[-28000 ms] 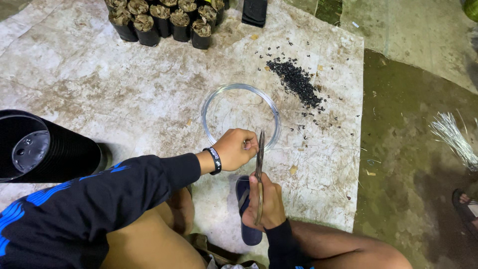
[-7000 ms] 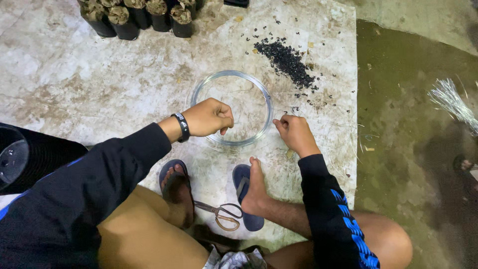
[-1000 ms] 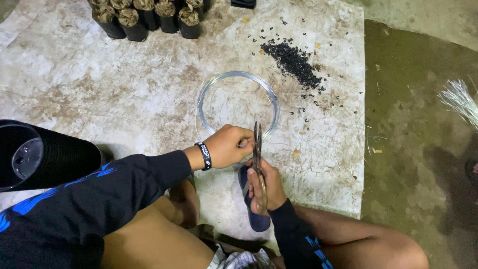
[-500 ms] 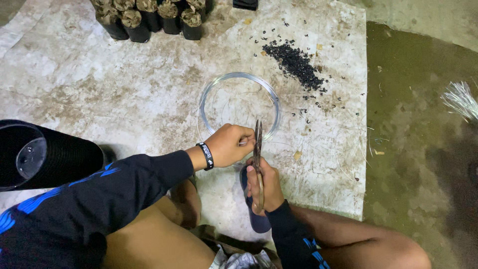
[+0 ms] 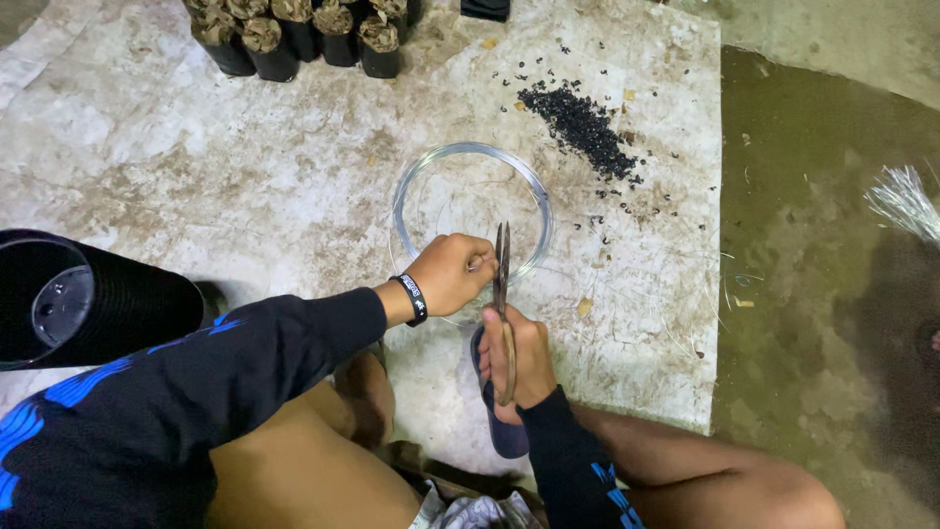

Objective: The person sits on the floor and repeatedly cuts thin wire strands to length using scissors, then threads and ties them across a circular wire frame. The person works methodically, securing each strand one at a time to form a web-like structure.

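Observation:
My right hand (image 5: 519,358) grips a pair of rusty scissors (image 5: 502,284) with the blades pointing away from me. My left hand (image 5: 452,273), with a black wristband, pinches the near edge of a coil of clear thin line (image 5: 470,206) right beside the blades. The coil lies as a ring on a worn white sheet (image 5: 196,176) spread on the ground. My foot in a dark sandal (image 5: 494,431) rests under my right hand.
A pile of small black pieces (image 5: 583,127) lies beyond the coil on the right. Small black pots filled with soil (image 5: 304,34) stand in a row at the far edge. A stack of black pots (image 5: 78,304) lies at my left. Wet ground (image 5: 832,274) borders the sheet's right.
Seven seconds ago the scissors lay by my foot and both hands held the coil. Over the last second the hands and scissors have barely moved.

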